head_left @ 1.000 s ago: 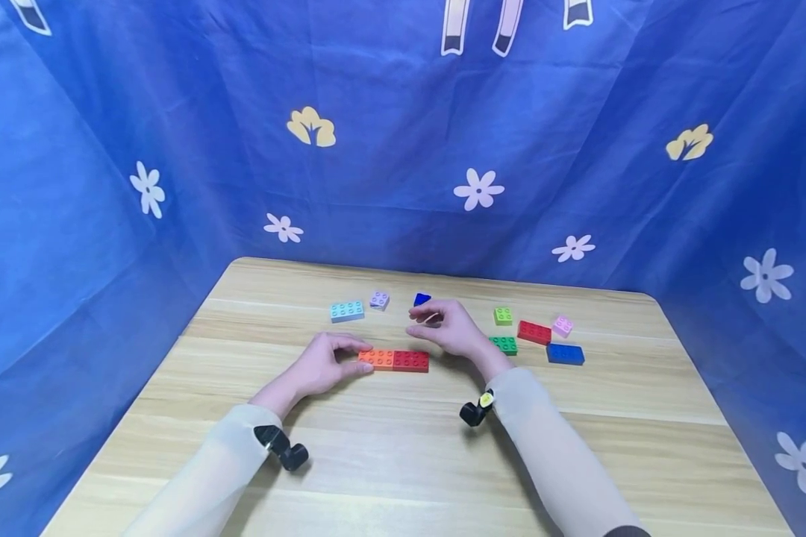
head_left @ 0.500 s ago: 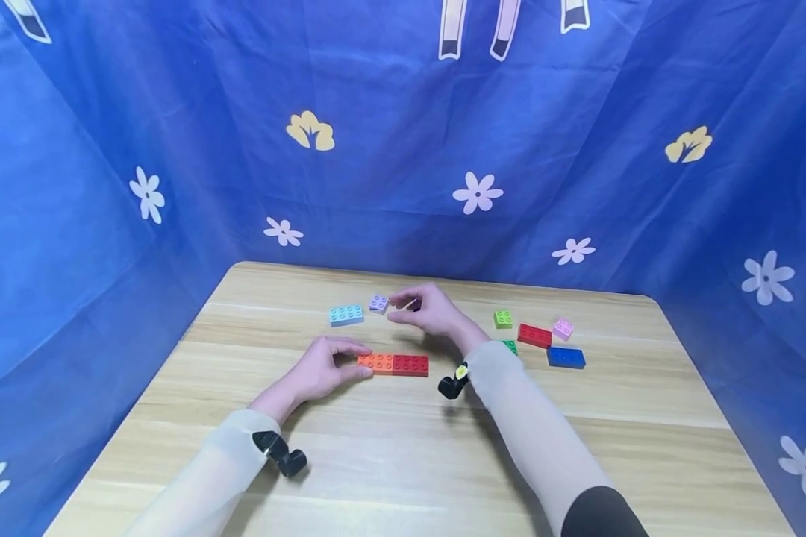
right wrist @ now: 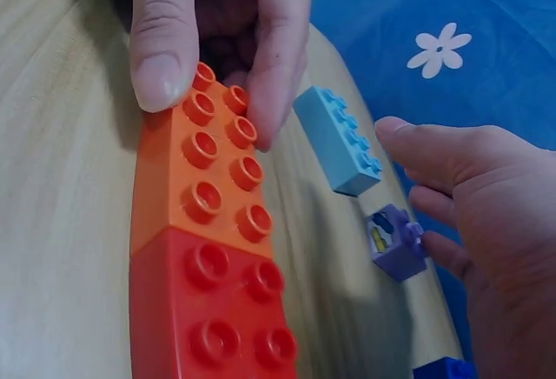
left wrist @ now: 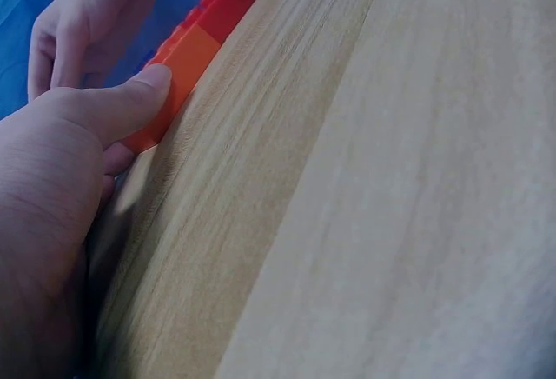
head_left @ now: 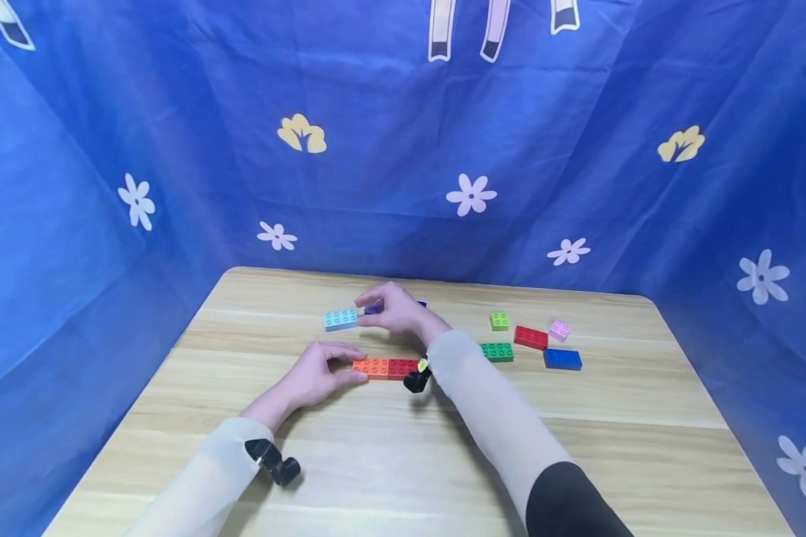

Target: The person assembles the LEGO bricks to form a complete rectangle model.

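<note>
My left hand (head_left: 317, 374) pinches the end of an orange brick (right wrist: 201, 170) between thumb and fingers. A red brick (right wrist: 208, 309) sits end to end with it, both studs up on the table. My right hand (head_left: 396, 307) reaches across to the back, fingers apart and loosely bent around nothing. Its fingertips are close to the light blue brick (head_left: 340, 320) and overlap a small purple brick (right wrist: 398, 244) with a printed picture on its side. In the head view the purple brick is partly hidden by the right hand.
A dark blue piece (right wrist: 445, 369) lies behind the right hand. Farther right are a green brick (head_left: 497, 352), a lime brick (head_left: 499, 321), another red brick (head_left: 531, 337), a pink brick (head_left: 560, 330) and a blue brick (head_left: 563, 359). Blue cloth (head_left: 376, 186) walls the wooden table (head_left: 349, 462).
My right hand has moved left along the back, past the dark blue piece to the purple and light blue bricks. The green brick is more visible. My left hand keeps its hold.
</note>
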Motion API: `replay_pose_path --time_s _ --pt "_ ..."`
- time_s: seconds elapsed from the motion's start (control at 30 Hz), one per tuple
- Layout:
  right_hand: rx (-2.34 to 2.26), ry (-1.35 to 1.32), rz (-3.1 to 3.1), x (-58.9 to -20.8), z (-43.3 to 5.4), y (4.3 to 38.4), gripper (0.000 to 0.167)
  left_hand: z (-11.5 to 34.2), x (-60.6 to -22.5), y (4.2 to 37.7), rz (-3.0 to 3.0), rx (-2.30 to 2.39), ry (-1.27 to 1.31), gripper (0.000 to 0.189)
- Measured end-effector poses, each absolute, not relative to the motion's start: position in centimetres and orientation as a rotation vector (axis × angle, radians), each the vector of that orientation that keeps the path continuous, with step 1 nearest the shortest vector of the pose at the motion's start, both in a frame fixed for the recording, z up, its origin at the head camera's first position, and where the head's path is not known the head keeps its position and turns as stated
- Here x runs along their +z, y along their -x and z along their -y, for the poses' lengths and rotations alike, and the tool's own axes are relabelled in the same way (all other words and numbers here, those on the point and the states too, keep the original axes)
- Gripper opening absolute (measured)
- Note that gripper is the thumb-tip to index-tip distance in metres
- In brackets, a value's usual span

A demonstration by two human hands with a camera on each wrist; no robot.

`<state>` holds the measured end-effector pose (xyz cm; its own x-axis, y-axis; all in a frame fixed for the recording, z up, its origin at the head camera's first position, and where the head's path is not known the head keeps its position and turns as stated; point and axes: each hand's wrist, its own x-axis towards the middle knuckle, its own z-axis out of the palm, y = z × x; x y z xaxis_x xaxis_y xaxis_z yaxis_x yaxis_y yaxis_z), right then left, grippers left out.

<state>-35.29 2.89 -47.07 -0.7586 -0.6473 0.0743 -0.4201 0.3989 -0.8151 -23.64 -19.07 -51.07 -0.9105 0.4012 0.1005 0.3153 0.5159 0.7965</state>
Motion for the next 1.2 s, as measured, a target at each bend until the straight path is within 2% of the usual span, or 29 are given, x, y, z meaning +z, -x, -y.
replay_pose_path --time_s 0.53,0.83,1.2 --pt "-0.976 1.070 -2.577 -47.6 -0.8 35.9 0.050 18.5 -51.2 23.5 -2.660 1.398 -0.685 0.036" --pt "-0.894 1.027 -2.654 -47.9 -0.7 35.8 0.045 18.5 -51.5 23.5 -2.654 1.405 -0.686 0.036" --pt "-1.074 0.973 -2.574 -48.0 -0.9 36.0 0.047 18.9 -51.7 23.6 -2.685 1.394 -0.677 0.037"
